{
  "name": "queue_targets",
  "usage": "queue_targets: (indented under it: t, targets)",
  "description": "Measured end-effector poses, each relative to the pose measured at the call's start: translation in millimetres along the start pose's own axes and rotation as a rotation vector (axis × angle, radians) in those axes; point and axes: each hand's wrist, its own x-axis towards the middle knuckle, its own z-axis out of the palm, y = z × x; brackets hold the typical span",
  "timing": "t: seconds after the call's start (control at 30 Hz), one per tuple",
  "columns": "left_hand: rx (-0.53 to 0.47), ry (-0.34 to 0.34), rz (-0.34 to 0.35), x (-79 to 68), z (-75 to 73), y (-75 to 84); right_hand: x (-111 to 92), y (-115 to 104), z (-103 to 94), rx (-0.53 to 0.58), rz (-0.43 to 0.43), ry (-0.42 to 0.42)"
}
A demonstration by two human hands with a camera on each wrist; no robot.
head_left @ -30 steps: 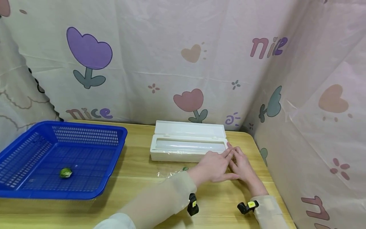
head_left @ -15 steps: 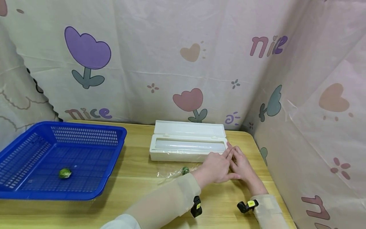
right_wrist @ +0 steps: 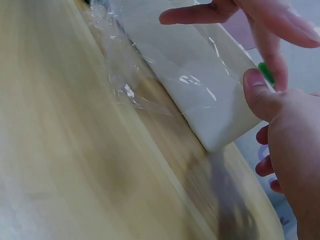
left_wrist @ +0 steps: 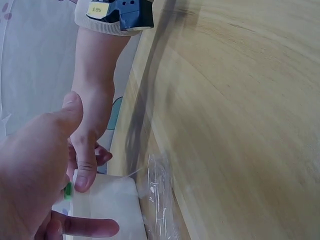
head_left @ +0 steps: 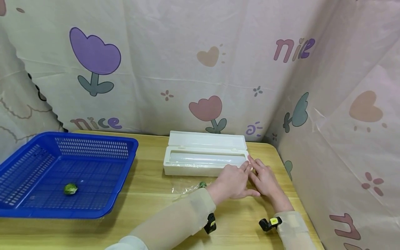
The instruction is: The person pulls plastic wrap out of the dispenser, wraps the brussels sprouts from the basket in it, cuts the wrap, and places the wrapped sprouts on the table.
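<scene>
The lid is raised, and film is drawn over the front of the box onto the worktop, where a sprout is seen; a second sprout is held in the basket. Cutting is judged undone. The left hand is partly spread, one finger seemingly put to a green tab at the box's right end, itself pinched by the right hand. The sprout is partly hidden by a sleeve; whether it is covered by film cannot be told.

The right hand grips a white box beside clear film, near the left hand.
</scene>
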Motion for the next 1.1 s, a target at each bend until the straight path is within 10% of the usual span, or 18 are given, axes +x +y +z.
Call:
queue_targets:
  t: [0.67, 1.1]
  targets:
    - [-0.016, -0.041, -0.017, -14.3, 0.3, -14.9, 7, -5, -8.4, -0.228, -0.1, -0.078]
    - [-0.034, -0.033, -0.084, -57.6, 5.6, -47.9, 2, -3, -10.6, -0.232, -0.072, -0.069]
